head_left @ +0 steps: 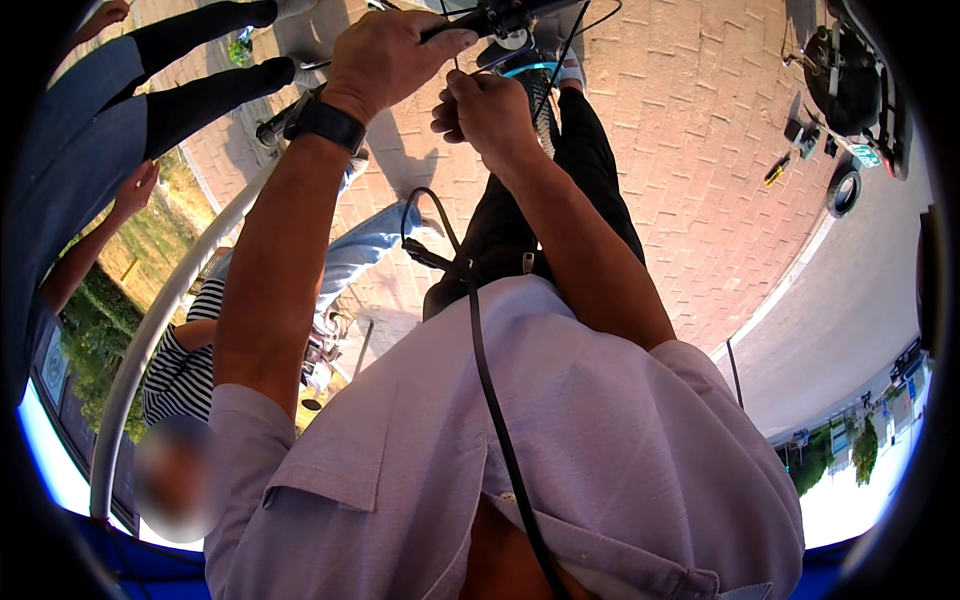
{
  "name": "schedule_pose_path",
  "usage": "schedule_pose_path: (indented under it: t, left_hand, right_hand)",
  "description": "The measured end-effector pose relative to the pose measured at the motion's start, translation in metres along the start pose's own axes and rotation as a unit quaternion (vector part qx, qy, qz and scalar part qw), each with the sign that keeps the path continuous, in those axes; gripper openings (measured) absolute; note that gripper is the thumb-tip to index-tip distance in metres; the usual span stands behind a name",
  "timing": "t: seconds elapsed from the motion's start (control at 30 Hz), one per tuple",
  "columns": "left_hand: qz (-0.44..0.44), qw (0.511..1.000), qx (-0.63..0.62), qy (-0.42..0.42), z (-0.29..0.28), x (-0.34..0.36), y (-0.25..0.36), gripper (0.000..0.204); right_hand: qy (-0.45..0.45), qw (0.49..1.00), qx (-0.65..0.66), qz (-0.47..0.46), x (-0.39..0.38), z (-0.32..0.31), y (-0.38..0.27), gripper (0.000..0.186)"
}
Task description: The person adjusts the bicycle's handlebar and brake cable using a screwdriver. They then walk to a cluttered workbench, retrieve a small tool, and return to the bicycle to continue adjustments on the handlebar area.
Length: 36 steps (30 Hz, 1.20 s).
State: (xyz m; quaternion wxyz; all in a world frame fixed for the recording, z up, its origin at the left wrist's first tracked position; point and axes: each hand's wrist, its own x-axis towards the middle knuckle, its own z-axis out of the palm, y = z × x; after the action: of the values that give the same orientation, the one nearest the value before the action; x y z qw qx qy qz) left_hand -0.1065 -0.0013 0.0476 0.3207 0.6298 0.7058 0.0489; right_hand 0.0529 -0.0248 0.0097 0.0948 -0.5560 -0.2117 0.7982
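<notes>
My left hand (385,55), with a black watch on its wrist, is closed over a black handlebar (490,20) of a bicycle at the top of the head view. Just to its right, my right hand (485,110) pinches a thin black cable (450,55) that runs up to the bar. The bike's front wheel (540,85) shows beyond my right hand, partly hidden. A black strap or cord (480,360) hangs down over my pale shirt.
Brick paving (700,150) lies under the bike. A person in a striped shirt and jeans (190,360) sits at my left by a white curved rail (160,330). Another person in dark trousers (190,70) stands upper left. A scooter (850,90) is parked upper right.
</notes>
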Motion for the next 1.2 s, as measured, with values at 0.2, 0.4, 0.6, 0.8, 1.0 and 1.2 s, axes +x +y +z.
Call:
schedule_pose_path:
  t: [0.2,0.4,0.6,0.8,1.0,1.2]
  left_hand:
    - [0.004,0.999,0.024,0.023,0.01,0.001,-0.014,0.051]
    - [0.033,0.998,0.045,0.026,0.01,0.0,-0.014,0.041]
    - [0.021,0.999,0.023,0.018,0.007,0.002,-0.014,0.041]
    - [-0.077,0.992,-0.083,-0.049,-0.004,0.002,-0.011,0.055]
    - [-0.057,0.943,-0.327,-0.011,0.004,-0.002,-0.032,0.036]
    - [-0.035,0.968,-0.248,0.026,0.006,-0.003,-0.029,0.048]
  right_hand:
    - [0.029,0.994,-0.1,-0.016,0.002,0.002,-0.003,0.037]
    - [0.034,0.969,-0.214,-0.117,0.018,-0.004,0.011,0.035]
    - [-0.014,0.999,-0.024,-0.019,0.0,0.004,-0.008,0.03]
    - [-0.091,0.987,0.13,-0.023,-0.01,0.01,-0.024,0.027]
    - [-0.223,0.873,0.432,0.023,-0.011,0.002,-0.054,0.028]
    - [-0.292,0.855,0.427,0.033,-0.007,-0.014,-0.066,0.029]
